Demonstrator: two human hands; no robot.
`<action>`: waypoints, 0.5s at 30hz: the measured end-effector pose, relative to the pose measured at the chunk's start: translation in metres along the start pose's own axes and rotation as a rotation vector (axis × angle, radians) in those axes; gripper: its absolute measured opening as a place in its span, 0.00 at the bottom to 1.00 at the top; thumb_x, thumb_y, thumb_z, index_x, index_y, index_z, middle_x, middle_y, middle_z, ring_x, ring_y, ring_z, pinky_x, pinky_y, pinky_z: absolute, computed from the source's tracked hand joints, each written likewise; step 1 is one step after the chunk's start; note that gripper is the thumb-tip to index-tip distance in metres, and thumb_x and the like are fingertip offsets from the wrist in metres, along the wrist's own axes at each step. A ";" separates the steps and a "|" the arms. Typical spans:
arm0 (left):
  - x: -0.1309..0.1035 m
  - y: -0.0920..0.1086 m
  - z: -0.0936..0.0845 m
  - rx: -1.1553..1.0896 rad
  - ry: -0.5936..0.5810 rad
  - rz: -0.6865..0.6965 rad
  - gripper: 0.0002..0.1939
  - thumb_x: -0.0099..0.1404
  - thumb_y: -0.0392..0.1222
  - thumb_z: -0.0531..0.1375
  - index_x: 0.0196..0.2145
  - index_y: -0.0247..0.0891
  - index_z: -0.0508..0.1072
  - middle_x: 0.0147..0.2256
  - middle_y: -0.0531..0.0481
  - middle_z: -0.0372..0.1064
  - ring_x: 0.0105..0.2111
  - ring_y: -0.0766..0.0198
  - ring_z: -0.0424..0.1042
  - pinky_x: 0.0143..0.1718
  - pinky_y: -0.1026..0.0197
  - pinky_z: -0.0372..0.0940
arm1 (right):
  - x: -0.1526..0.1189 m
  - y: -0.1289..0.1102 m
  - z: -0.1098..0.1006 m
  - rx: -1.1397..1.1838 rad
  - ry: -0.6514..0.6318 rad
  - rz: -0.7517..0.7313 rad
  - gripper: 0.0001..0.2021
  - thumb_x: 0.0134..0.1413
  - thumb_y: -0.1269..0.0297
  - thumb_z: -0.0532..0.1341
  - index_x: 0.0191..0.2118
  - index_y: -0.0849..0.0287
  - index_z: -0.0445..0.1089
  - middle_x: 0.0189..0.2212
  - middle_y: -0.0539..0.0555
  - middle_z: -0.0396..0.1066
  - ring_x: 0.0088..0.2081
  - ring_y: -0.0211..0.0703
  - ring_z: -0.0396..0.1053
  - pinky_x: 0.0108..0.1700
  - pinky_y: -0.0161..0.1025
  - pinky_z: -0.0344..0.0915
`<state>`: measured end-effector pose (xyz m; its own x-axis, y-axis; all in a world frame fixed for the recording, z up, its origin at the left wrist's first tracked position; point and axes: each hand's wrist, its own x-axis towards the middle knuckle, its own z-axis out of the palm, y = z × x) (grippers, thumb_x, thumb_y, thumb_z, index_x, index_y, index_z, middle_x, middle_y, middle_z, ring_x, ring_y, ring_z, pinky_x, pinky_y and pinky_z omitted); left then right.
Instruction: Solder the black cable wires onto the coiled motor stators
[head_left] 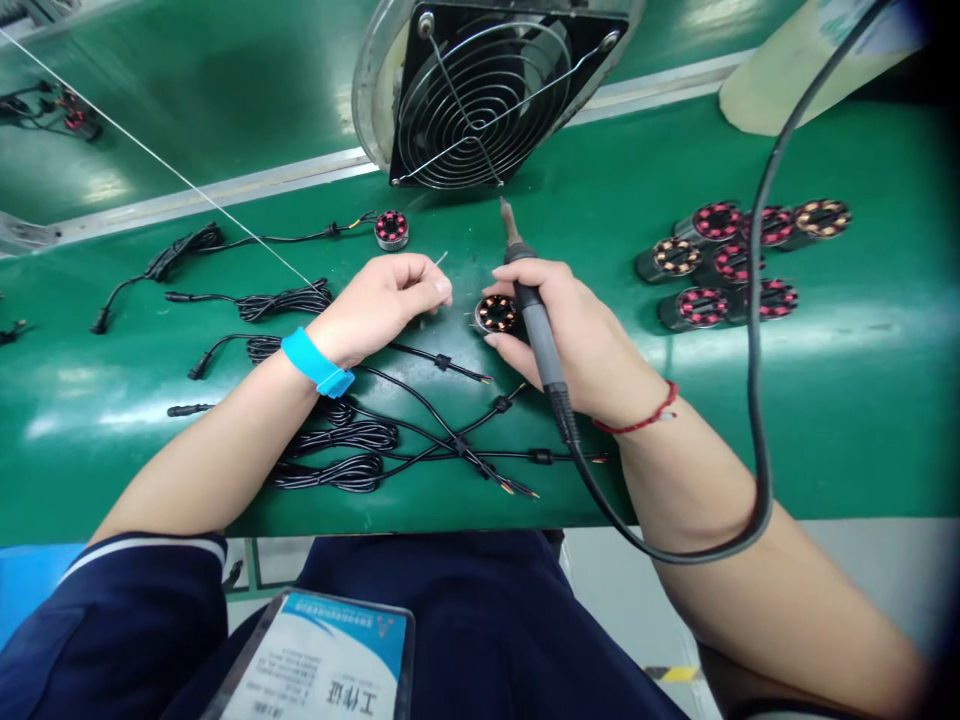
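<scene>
My left hand (401, 300), with a blue band at the wrist, is closed in a pinch on a thin solder wire (442, 258) whose tip sticks up past the fingers. My right hand (562, 320) is wrapped round a soldering iron (537, 330), its metal tip pointing away from me. The thumb and forefinger of that same hand also touch a small round motor stator (496, 314) with copper-coloured windings. Another stator (391, 229), with red windings and a black cable attached, stands beyond my left hand.
A fan (476, 125) with a wire guard stands at the back. Several stators (720, 265) are grouped at the right. Coiled black cables (337, 470) lie at left and near the front edge. The iron's cord (757, 400) loops over my right forearm.
</scene>
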<state>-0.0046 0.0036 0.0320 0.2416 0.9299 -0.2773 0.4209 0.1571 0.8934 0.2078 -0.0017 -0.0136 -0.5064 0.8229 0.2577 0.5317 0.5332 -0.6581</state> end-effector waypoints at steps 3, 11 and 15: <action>-0.006 -0.001 0.000 0.374 -0.179 0.154 0.03 0.60 0.36 0.63 0.33 0.35 0.73 0.34 0.50 0.68 0.32 0.66 0.65 0.36 0.63 0.59 | 0.000 0.005 -0.004 -0.009 -0.009 0.046 0.26 0.49 0.66 0.60 0.56 0.51 0.58 0.48 0.56 0.74 0.49 0.56 0.72 0.51 0.58 0.68; -0.011 -0.005 0.009 0.674 -0.229 0.281 0.03 0.62 0.36 0.59 0.35 0.36 0.72 0.37 0.48 0.68 0.34 0.63 0.66 0.34 0.61 0.57 | -0.001 -0.003 -0.007 0.062 0.131 0.022 0.24 0.51 0.70 0.56 0.55 0.52 0.59 0.47 0.55 0.75 0.51 0.52 0.73 0.54 0.57 0.68; -0.008 -0.002 0.004 0.377 -0.087 0.226 0.04 0.62 0.36 0.58 0.32 0.35 0.73 0.29 0.53 0.69 0.28 0.68 0.63 0.32 0.64 0.57 | -0.001 -0.011 -0.002 0.133 0.225 0.119 0.20 0.56 0.65 0.56 0.56 0.50 0.58 0.42 0.53 0.75 0.45 0.49 0.75 0.49 0.51 0.72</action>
<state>-0.0034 -0.0050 0.0312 0.4301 0.8930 -0.1326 0.6345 -0.1946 0.7480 0.2037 -0.0078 -0.0055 -0.2742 0.9091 0.3137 0.4769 0.4118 -0.7765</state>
